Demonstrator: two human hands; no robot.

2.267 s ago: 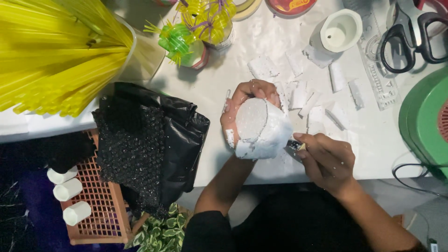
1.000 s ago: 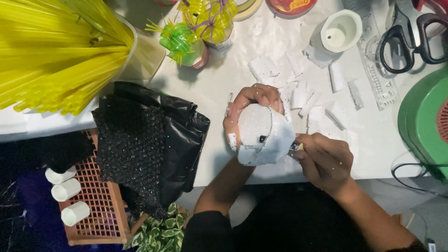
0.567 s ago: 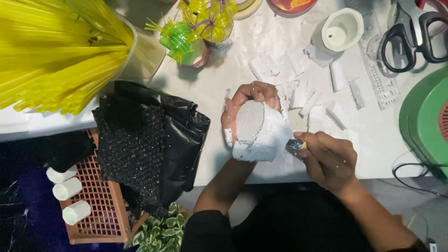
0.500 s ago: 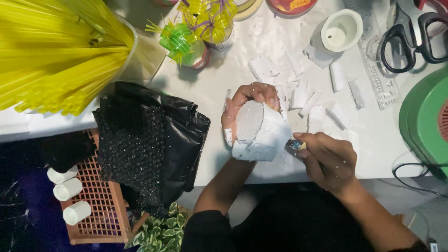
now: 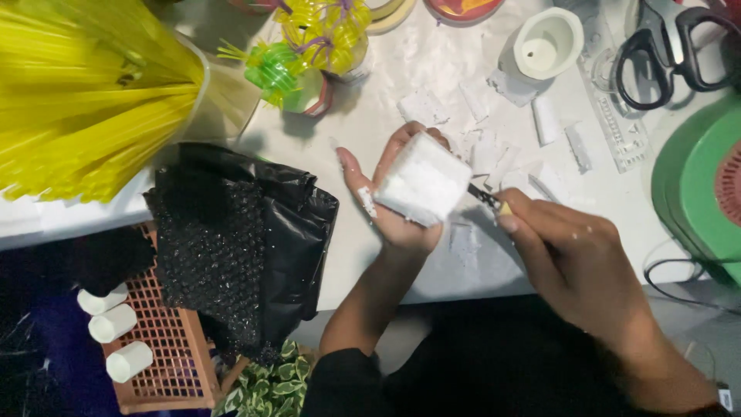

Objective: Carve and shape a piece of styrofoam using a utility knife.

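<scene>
Single view, head-worn camera. Looks almost straight down on the white desk (image 5: 386, 93) from close above. Fingers (image 5: 401, 147) sit near frame centre; desk runs beyond them to the top edge, the person's lap below.

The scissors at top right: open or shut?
Shut: the black scissors lie flat on the white table, handle loops close together; blades run out of frame.

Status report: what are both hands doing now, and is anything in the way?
Left hand grips white foam block. Right hand presses small cutter against it. Foam scraps scattered behind.
</scene>
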